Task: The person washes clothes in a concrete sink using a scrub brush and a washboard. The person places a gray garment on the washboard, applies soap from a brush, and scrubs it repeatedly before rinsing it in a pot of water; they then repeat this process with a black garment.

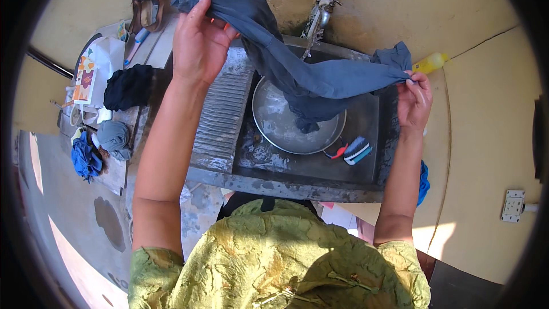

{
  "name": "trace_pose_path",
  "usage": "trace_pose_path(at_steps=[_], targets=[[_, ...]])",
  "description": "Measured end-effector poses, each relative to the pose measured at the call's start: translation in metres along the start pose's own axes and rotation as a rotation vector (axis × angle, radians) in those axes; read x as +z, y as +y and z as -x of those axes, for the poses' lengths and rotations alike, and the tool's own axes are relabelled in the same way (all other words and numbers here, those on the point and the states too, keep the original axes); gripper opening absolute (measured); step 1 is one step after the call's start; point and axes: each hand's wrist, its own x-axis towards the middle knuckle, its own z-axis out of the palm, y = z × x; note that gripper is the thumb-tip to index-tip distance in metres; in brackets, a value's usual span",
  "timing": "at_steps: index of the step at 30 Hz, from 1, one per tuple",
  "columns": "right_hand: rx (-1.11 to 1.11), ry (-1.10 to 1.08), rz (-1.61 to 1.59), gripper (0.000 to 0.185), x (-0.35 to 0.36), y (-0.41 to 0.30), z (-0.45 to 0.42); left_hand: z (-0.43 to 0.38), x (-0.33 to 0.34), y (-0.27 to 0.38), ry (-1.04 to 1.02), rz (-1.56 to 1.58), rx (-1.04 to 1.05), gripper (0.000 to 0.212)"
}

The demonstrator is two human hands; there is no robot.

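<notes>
A dark grey-blue cloth garment (266, 47) is stretched between my raised hands above a stone wash sink (296, 189). My left hand (201, 43), palm turned up, holds its bunched upper end at the upper left, the fingers partly hidden under the fabric. At the right, my right hand (414, 96) pinches the other end between thumb and fingers. The middle of the garment sags and hangs over a round metal basin (274, 116) in the sink. A scrub brush (357, 151) with a white and teal body lies beside the basin, close to a red item (339, 151).
A ribbed washboard slab (218, 116) forms the sink's left part. A metal tap (319, 17) juts from the wall behind. Left are black cloth (128, 87), a rolled grey cloth (114, 136), blue cloth (85, 156), a white bag (103, 60) and shoes (148, 8). A yellow bottle (429, 63) stands right.
</notes>
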Motion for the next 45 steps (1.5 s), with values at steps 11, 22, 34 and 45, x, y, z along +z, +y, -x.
trace_pose_path(at_steps=[11,22,34,45], targets=[[0.352,-0.786,1.191,0.048,-0.027,0.157,0.082,0.173,-0.186,-0.075,0.175,-1.933,-0.51,0.053],[0.526,-0.947,1.567,0.058,-0.017,0.328,0.098,0.21,-0.19,-0.096,0.232,-2.162,-0.395,0.046],[0.267,-1.107,1.852,0.023,-0.057,0.426,0.155,0.201,-0.187,-0.102,0.234,-2.149,-0.373,0.044],[-0.062,-0.582,0.869,0.006,0.07,0.088,0.0,0.211,-0.188,-0.095,0.292,-2.156,-0.397,0.044]])
